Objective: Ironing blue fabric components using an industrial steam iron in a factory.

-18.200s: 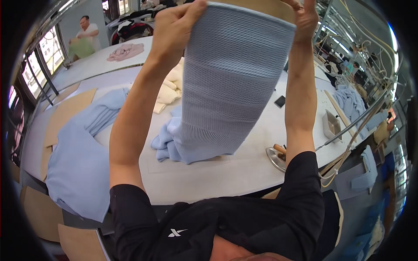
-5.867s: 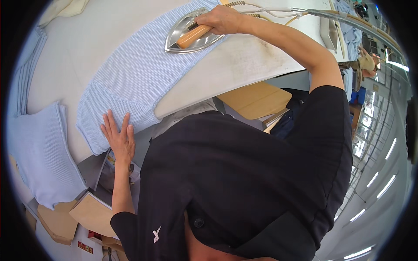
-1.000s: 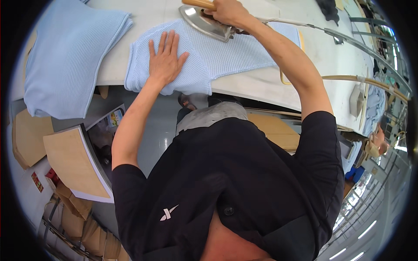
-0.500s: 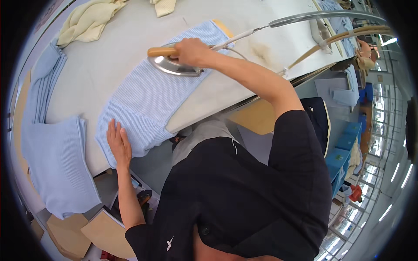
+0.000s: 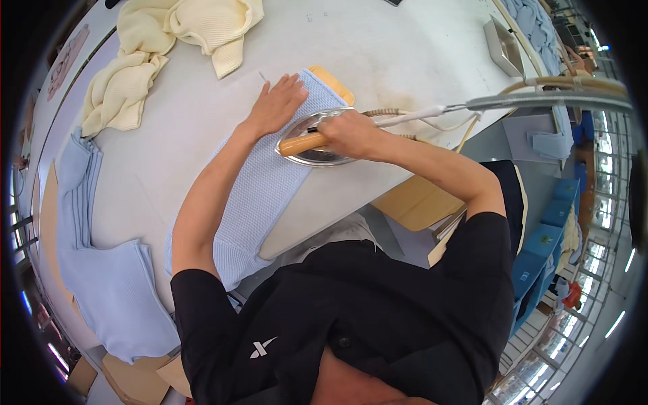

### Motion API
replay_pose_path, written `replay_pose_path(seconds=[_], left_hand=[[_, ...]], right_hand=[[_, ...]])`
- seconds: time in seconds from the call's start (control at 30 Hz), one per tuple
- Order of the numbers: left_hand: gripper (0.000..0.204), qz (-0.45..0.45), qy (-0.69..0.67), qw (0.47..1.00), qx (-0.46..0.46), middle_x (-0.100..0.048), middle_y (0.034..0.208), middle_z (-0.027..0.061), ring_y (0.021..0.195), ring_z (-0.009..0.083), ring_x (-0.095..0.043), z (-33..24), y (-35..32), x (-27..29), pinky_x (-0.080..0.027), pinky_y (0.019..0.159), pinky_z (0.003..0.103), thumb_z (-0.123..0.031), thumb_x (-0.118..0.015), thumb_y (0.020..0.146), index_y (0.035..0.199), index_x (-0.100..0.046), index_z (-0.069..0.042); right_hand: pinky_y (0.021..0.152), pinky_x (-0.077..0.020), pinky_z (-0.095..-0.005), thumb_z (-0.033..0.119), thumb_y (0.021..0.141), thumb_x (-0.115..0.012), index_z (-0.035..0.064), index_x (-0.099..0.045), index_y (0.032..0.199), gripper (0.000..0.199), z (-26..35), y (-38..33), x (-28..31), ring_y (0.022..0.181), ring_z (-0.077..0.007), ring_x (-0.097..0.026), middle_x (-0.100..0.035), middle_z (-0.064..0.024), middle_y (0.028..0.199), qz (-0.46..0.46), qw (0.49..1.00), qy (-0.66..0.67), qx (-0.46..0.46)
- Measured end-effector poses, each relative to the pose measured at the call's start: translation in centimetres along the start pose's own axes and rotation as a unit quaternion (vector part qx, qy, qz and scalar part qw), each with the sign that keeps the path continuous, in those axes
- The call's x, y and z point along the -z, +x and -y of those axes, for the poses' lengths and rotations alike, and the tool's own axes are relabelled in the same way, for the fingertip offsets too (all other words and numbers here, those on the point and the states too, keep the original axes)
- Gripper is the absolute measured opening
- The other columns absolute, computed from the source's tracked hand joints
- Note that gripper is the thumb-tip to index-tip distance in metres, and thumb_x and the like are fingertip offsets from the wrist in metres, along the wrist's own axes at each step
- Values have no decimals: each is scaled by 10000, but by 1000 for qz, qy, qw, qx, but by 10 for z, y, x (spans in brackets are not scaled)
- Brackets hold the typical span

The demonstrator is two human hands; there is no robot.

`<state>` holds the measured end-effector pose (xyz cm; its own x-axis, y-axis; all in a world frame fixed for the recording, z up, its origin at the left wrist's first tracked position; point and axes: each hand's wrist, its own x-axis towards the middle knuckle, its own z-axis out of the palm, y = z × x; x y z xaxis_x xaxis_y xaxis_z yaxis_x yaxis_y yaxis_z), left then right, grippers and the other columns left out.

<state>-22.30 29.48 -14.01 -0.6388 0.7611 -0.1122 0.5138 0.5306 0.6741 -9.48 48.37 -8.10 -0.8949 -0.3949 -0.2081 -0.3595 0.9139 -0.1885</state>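
Pressing a knitted panel. The right hand [image 5: 351,131] is closed around the wooden handle [image 5: 304,143] of a metal iron [image 5: 317,142], which rests sole-down on a light blue knitted panel [image 5: 260,196]. The left hand [image 5: 277,104] lies open and flat, fingers spread, on the far end of the same panel, just beside the iron's nose. The panel runs from a tan board [image 5: 334,84] showing at its far end down to the near edge of the white desk [image 5: 378,47], where its ribbed hem hangs over.

Handling, as judged: the iron looks heavy and rigid, with a hot sole, so the handle is the only safe hold. The knit looks soft, light and stretchy; it would bunch or skew under a push, hence a flat palm to pin it rather than a pinch. A hose and cord [image 5: 432,115] trail from the iron's rear.

Also present: cream knitwear [image 5: 169,40] heaped at the far side, and a stack of blue panels [image 5: 101,270] on the left.
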Motion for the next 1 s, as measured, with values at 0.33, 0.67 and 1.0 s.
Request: replay_pose_path(seconds=[0.33, 0.67, 1.0], left_hand=[[654, -138, -233, 959, 85, -543, 1482, 210, 1405, 342, -480, -13, -9, 31, -332, 1200, 394, -475, -420, 1065, 1383, -560, 79], [386, -258, -139, 942, 162, -674, 1326, 174, 1295, 310, -598, -12, -154, 7, -450, 1113, 384, -268, -572, 1051, 1264, -675, 37], [434, -226, 64, 968, 86, -447, 1565, 184, 1482, 348, -376, -39, -249, -77, -236, 1239, 471, -267, -556, 1050, 1403, -575, -16]], right_hand=[[632, -527, -391, 429, 860, -753, 83, -662, 785, 366, -127, 15, 16, 634, -277, -634, -692, -59, 745, -66, 997, -26, -25], [705, -546, -428, 312, 947, -656, -30, -738, 944, 352, -167, 221, -37, 735, -334, -657, -725, -159, 861, -15, 969, 233, 77], [685, -533, -433, 308, 952, -657, -60, -714, 909, 374, -73, 84, 2, 723, -349, -656, -699, -195, 819, 14, 999, 43, 4]])
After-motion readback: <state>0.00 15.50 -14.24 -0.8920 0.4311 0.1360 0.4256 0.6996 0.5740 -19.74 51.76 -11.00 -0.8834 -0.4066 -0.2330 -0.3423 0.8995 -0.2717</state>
